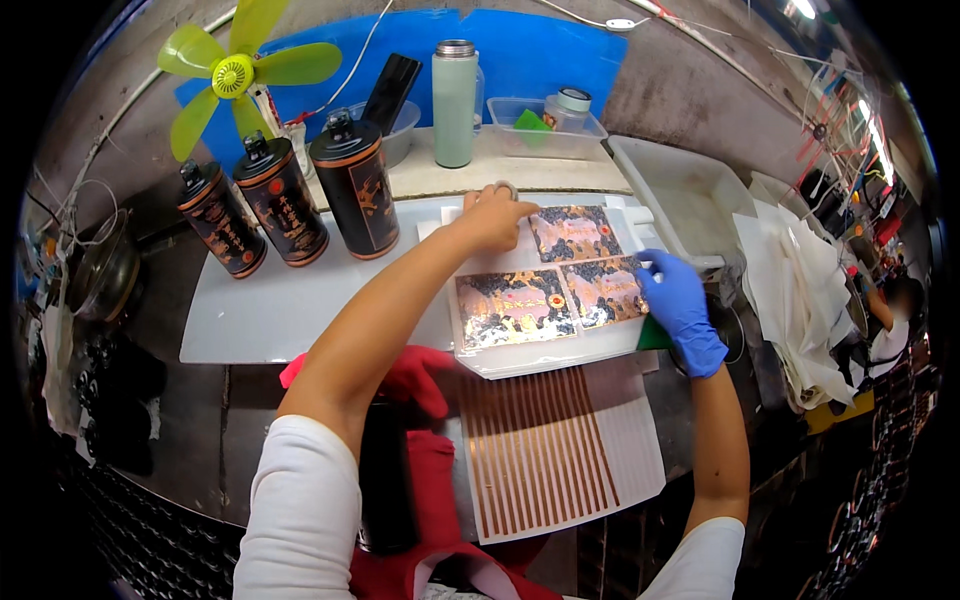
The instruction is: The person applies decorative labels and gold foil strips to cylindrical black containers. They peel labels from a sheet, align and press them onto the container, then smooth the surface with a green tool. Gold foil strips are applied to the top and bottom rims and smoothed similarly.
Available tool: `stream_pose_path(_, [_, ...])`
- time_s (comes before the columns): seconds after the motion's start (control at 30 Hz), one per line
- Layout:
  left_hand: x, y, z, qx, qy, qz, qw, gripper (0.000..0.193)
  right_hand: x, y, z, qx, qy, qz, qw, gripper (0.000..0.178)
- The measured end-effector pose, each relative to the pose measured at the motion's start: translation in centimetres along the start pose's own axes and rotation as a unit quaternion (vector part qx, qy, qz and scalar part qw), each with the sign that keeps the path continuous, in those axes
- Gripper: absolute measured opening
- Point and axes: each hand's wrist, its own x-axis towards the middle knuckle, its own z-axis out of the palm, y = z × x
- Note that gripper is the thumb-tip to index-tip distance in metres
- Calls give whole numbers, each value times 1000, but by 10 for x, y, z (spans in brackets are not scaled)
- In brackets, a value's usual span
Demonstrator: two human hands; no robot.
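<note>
A stack of glossy sheets (520, 352) lies on the white board, its top sheet bearing several dark-and-gold printed decals (515, 308). My bare left hand (492, 220) rests at the stack's far edge, one finger stretched along the upper decal (575, 234) and the others curled. A small round greyish thing shows at those curled fingers; its kind is unclear. In a blue glove, my right hand (678, 302) is at the right edge of the decals, fingertips bent onto the right decal (606, 291). From under its palm sticks a flat green piece (655, 334), seemingly gripped.
Three black-and-orange bottles (354, 190) stand at left on the white board (240, 325). Behind are a green fan (233, 76), a pale green flask (454, 105) and a plastic tub (690, 200). A copper-striped sheet (545, 455) overhangs the front; papers (800, 290) hang right.
</note>
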Motion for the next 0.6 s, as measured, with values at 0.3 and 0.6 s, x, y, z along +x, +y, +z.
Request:
stream_pose_path(0.3, [-27,38,-16,84,-145,110,980,40,42,8,19,-48,-68,160,984,60])
stream_pose_path(0.6, [-79,34,-65,83,-79,97,989,47,101,71,50,50,-62,125,989,65])
